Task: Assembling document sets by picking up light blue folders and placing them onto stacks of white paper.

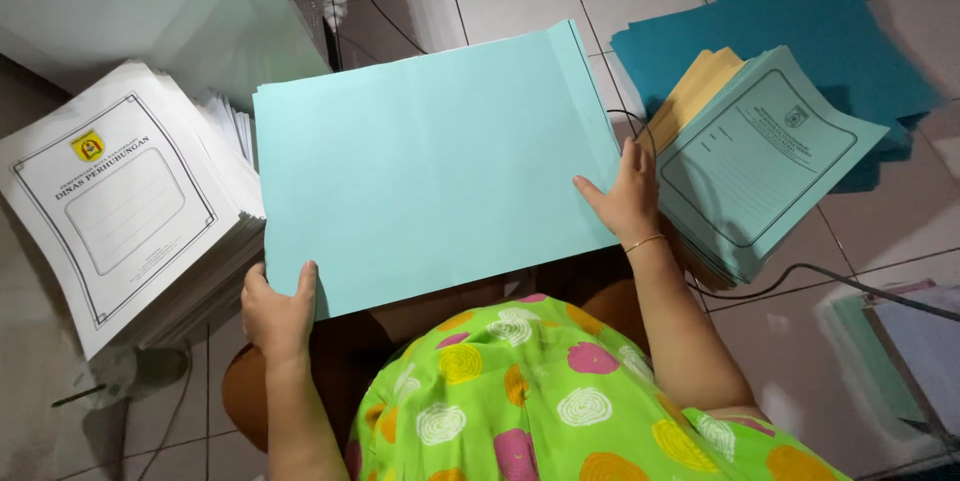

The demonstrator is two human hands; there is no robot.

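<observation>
I hold a large pale turquoise paper sheet [430, 166] flat in front of me, over my lap. My left hand [278, 311] grips its near left corner, thumb on top. My right hand [625, 196] pinches its right edge near the lower right corner; a thin bracelet sits on that wrist. The sheet looks like a folded cover with a narrow flap along its right side.
A thick stack of white printed covers [120, 201] lies at the left on the tiled floor. At the right is a stack of turquoise printed covers [760, 156] over yellow sheets [695, 91] and dark teal sheets [820, 21]. Black cables [820, 276] cross the floor.
</observation>
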